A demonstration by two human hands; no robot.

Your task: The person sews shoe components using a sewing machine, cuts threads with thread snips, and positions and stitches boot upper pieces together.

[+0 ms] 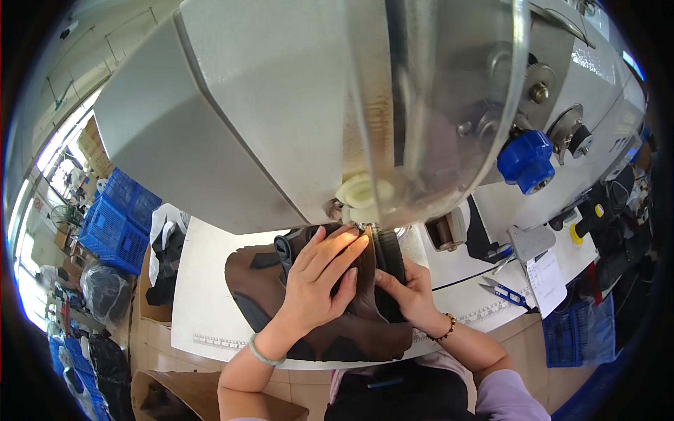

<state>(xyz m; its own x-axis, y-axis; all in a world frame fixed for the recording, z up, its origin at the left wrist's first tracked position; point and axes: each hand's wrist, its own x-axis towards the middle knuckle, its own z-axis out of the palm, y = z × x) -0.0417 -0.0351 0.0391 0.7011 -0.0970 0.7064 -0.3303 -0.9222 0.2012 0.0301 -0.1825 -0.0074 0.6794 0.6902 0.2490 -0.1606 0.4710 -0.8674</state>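
A floppy brown and black leather-like workpiece (256,288) lies on the white sewing table, bunched up beneath the head of a grey sewing machine (260,91). Its exact kind cannot be made out. My left hand (319,277) rests on top of it, fingers stretched toward the lit needle area. On the other side, my right hand (413,300) grips a folded dark edge, thumb above and the other fingers partly hidden. A clear plastic guard (491,161) hangs in front of the needle, which I cannot see clearly.
Blue-handled thread snips (509,293) lie at the right beside a white paper tag (546,281). A blue knob (526,163) juts from the machine. Blue crates (121,221) stand at the left, and an open cardboard box (189,393) sits below the table.
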